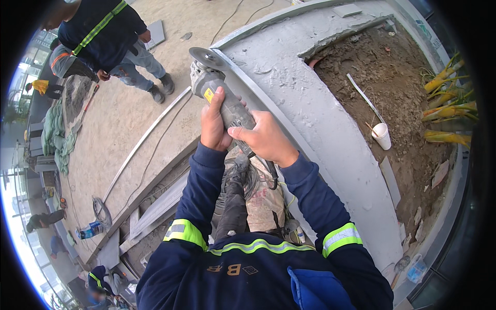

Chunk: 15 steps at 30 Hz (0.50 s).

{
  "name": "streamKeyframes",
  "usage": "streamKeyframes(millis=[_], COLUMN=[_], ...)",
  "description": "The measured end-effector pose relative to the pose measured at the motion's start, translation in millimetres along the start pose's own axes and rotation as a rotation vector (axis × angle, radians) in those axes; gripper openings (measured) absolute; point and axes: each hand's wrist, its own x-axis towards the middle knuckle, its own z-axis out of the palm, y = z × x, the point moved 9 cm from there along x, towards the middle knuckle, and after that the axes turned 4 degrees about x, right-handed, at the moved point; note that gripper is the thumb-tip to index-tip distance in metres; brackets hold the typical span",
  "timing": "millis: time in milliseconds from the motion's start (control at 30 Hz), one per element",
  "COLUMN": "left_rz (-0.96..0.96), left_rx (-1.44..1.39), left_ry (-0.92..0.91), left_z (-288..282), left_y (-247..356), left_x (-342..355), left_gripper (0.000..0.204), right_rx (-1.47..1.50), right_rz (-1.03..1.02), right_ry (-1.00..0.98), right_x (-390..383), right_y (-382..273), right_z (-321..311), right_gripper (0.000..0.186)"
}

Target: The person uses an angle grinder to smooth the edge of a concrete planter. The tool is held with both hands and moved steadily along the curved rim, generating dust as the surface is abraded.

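Both of my hands are wrapped around a grey angle grinder (225, 101), raised in front of me. Its round cutting disc (208, 59) points away from me, over the edge of a low wall. My left hand (215, 124) closes on the body from the left, thumb along the casing. Farther back on the tool, near the cord end, is my right hand (268, 138), also closed. Whether the disc is spinning I cannot tell. Below it runs the metal-like edge strip (248, 88) of the grey plastered ledge (315, 119).
Soil (387, 88) fills a planter on the right, with a white cup (381, 136) in it. A person (111, 46) in a dark jacket stands at far left. A long pale strip (144, 137) and cables lie on the floor. A blue power tool (90, 230) rests lower left.
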Motion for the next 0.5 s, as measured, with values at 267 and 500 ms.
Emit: streamKeyframes(millis=[267,500], left_rz=[-0.001,-0.011], left_rx=[-0.005,0.041], left_ry=[0.057,0.046], left_z=[2.5,7.4], left_y=[3.9,3.6], left_x=[1.2,2.2], left_gripper=[0.038,0.042], right_rx=[0.089,0.242], right_rz=[0.061,0.121], right_ry=[-0.032,-0.077], right_x=[2.7,0.2], right_y=[-0.6,-4.9], right_z=[-0.6,-0.8], right_gripper=[0.036,0.034])
